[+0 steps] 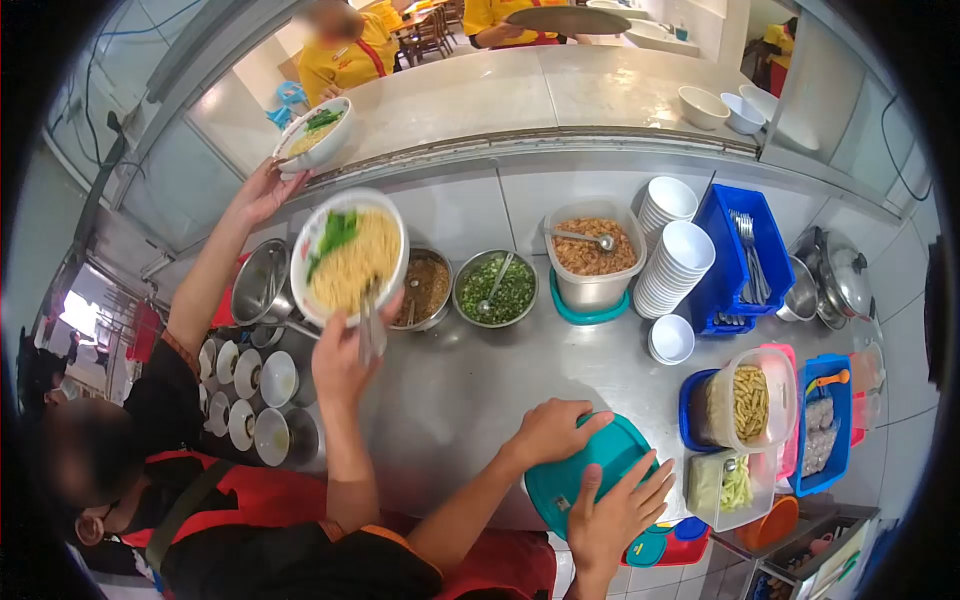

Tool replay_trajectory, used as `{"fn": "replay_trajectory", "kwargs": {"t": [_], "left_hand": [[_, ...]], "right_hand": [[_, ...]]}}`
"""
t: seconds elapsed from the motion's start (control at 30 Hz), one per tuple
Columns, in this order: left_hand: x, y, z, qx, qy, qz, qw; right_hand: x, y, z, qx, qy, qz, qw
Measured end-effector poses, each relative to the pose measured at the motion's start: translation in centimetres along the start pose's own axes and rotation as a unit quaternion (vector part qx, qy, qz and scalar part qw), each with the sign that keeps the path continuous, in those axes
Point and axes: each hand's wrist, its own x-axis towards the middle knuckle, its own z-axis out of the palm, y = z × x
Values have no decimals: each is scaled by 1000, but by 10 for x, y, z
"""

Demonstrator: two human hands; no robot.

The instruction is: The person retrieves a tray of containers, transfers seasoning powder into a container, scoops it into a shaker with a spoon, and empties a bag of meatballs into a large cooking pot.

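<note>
My left hand (550, 438) is closed over the upper left edge of a teal plastic lid (570, 490). My right hand (622, 508) is open with fingers spread, overlapping the lid's right side; whether it touches the lid I cannot tell. To the right are a tub of green-yellow pickled vegetables (750, 400) and a tub of pale green chopped vegetable (737, 487). On my left, a co-worker's hand (345, 362) holds a white bowl of noodles with greens (355, 255) and metal tongs (372, 325). The co-worker's other hand (268, 192) holds another noodle bowl (318, 135) at the pass-through counter.
Bowls of chopped scallions (510, 290) and brown topping (432, 285), and a tub of minced topping (590, 245), line the back. Stacked white bowls (675, 275) and a blue cutlery basket (740, 250) stand right. Small bowls (270, 435) sit left. People in yellow stand beyond the counter (490, 95).
</note>
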Motion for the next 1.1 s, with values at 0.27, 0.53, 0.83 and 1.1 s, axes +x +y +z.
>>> {"fn": "replay_trajectory", "kwargs": {"t": [0.27,0.53,0.83,1.1], "left_hand": [[-9,10,-2,-20,-17,-29,999],[27,40,17,82,36,155,984],[44,67,40,191,-94,165,963],[40,65,39,175,-63,226,956]], "right_hand": [[-6,18,10,-51,43,-117,991],[-11,23,15,2,90,-129,988],[-16,37,36,301,175,97,932],[-29,56,46,387,75,211,894]]}}
